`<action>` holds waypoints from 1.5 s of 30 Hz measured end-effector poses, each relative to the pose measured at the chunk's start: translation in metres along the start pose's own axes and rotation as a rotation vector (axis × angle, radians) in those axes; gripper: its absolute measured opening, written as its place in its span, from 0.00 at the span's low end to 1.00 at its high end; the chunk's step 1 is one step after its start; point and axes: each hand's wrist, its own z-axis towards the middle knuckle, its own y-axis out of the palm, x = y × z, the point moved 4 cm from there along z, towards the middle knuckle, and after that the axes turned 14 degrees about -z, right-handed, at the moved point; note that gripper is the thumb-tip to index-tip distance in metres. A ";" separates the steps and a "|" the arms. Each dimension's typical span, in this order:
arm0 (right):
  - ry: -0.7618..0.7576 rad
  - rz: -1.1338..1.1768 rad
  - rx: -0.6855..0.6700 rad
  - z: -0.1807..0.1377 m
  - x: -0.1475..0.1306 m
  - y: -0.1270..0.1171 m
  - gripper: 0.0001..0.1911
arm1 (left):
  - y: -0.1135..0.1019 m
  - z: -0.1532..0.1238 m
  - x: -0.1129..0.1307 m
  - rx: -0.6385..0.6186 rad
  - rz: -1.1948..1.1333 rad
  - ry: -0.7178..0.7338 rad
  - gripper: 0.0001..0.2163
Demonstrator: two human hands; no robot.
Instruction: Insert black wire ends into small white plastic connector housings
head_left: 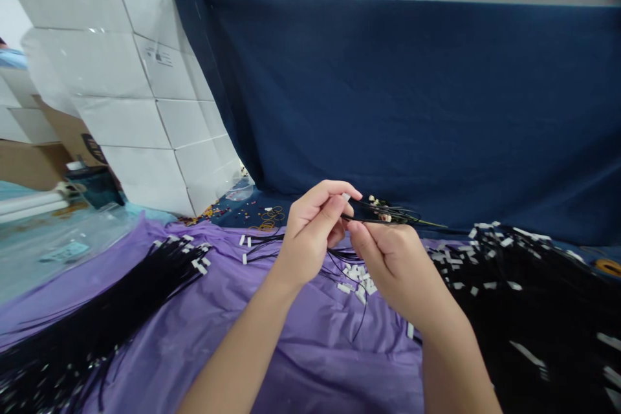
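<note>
My left hand is raised over the purple cloth, its fingers pinched round a small white connector at the fingertips. Right beside it, my right hand is closed on thin black wires that stick out to the right with small terminals at their tips. The two hands touch at the fingertips. Below them lies a small heap of loose white connectors.
A long bundle of black wires with white ends lies at the left, a big tangled pile of the same at the right. A blue cloth hangs behind. White boxes are stacked at the left, rubber bands beyond.
</note>
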 end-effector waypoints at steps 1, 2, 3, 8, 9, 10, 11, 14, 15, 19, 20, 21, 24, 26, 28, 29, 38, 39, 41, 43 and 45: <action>-0.006 -0.005 0.001 0.000 0.000 0.000 0.23 | 0.000 0.000 0.000 0.006 0.002 -0.001 0.10; -0.010 -0.008 0.003 0.000 -0.001 0.000 0.23 | 0.000 0.000 -0.001 0.011 0.003 -0.003 0.10; -0.015 -0.010 0.006 0.000 -0.001 -0.001 0.23 | 0.001 0.000 -0.001 0.014 0.002 -0.003 0.10; -0.039 -0.022 0.024 0.000 -0.003 -0.001 0.23 | 0.004 -0.001 0.000 0.017 -0.041 -0.007 0.10; -0.037 -0.020 0.023 0.000 -0.003 -0.001 0.22 | 0.005 -0.001 0.000 0.020 -0.051 -0.008 0.10; -0.032 -0.015 0.019 0.000 -0.003 -0.001 0.22 | 0.005 -0.001 0.000 0.023 -0.058 -0.009 0.10; -0.023 -0.005 0.016 0.000 -0.003 -0.001 0.22 | 0.005 -0.001 0.000 0.027 -0.062 -0.010 0.10; 0.013 0.038 0.008 0.000 -0.001 -0.002 0.22 | 0.003 0.002 -0.002 0.052 -0.049 -0.012 0.09; 0.025 0.049 0.007 0.000 0.000 -0.004 0.22 | 0.001 0.003 -0.002 0.065 -0.043 -0.011 0.09; 0.090 -0.003 0.132 -0.004 0.001 -0.018 0.17 | -0.012 0.009 0.003 0.172 -0.042 0.050 0.08; 0.117 -0.023 0.203 -0.006 0.000 -0.023 0.13 | -0.017 0.011 0.007 0.220 -0.045 0.083 0.08; 0.154 -0.033 0.274 -0.009 0.000 -0.029 0.10 | -0.022 0.012 0.010 0.278 -0.053 0.117 0.08; 0.270 0.039 0.379 -0.017 -0.003 -0.038 0.12 | -0.038 0.015 0.020 0.471 -0.138 0.211 0.08; 0.285 0.219 0.269 -0.019 -0.008 -0.030 0.19 | -0.045 0.015 0.025 0.560 -0.224 0.255 0.07; 0.249 0.444 0.017 -0.017 -0.018 -0.009 0.24 | -0.050 0.015 0.028 0.607 -0.305 0.277 0.05; 0.242 0.520 -0.147 -0.015 -0.023 0.005 0.26 | -0.051 0.015 0.028 0.623 -0.343 0.273 0.04; 0.222 0.178 -0.337 0.002 -0.007 0.055 0.42 | -0.053 0.016 0.023 0.689 -0.537 0.215 0.05; 0.196 0.232 -0.279 0.004 -0.002 0.052 0.45 | -0.053 0.016 0.022 0.686 -0.537 0.213 0.05; 0.101 0.307 -0.139 0.007 0.006 0.043 0.47 | -0.053 0.017 0.021 0.678 -0.529 0.215 0.04; 0.004 0.325 0.077 0.009 0.013 0.033 0.43 | -0.053 0.017 0.019 0.683 -0.532 0.211 0.04; -0.075 0.340 0.315 0.009 0.020 0.024 0.37 | -0.055 0.018 0.017 0.694 -0.540 0.212 0.04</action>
